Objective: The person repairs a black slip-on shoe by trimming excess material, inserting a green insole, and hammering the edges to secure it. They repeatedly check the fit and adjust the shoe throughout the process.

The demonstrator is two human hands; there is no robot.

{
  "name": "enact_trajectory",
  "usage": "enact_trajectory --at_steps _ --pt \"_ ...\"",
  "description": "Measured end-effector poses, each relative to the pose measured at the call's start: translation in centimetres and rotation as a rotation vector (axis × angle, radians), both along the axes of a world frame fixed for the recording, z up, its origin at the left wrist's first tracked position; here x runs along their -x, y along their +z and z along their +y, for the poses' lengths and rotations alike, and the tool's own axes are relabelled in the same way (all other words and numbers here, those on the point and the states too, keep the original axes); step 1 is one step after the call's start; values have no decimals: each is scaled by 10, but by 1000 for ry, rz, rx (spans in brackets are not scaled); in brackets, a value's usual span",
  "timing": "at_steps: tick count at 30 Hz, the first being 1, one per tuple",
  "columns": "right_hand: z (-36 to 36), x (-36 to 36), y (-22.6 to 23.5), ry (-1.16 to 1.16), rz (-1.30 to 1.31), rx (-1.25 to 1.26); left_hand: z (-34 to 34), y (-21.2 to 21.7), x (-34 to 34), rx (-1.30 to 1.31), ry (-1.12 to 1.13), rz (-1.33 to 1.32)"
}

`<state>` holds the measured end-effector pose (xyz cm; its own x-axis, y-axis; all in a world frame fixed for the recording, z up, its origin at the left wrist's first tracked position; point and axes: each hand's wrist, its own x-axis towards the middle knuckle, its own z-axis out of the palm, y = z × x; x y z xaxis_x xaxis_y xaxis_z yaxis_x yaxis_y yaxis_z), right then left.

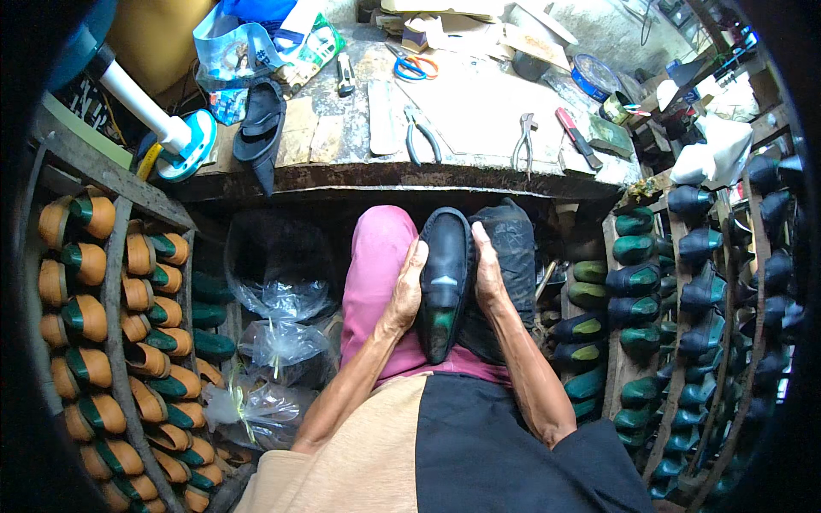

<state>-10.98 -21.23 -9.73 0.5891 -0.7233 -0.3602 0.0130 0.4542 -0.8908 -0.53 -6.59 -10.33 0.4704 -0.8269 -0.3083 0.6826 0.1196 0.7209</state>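
Observation:
A black leather loafer (445,278) on a green shoe last lies lengthwise on my lap, toe pointing away from me. My left hand (408,286) presses its left side and my right hand (487,269) clasps its right side. A dark cloth (511,239) covers my right knee under the shoe. My left leg wears pink trousers (374,265).
A worn workbench (479,111) ahead carries two pliers (419,130), orange-handled scissors (414,67), a red-handled knife (575,135), a blue tin (594,77) and a black sandal (259,124). Racks of orange lasts (94,316) stand left, green lasts with black shoes (684,282) right. Plastic bags (278,333) sit below.

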Motion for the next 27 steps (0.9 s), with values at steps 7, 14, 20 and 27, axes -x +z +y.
enact_trajectory --at_steps 7,14,20,27 --pt "59 19 64 -114 129 463 -30 35 -39 -76 -191 -622" --pt "119 64 75 227 395 575 -51 60 -46 43 -215 -294" --pt "106 72 79 302 377 689 -53 94 -73 156 -502 -412" --pt "116 72 80 294 411 661 -48 102 -54 -59 -365 -307"
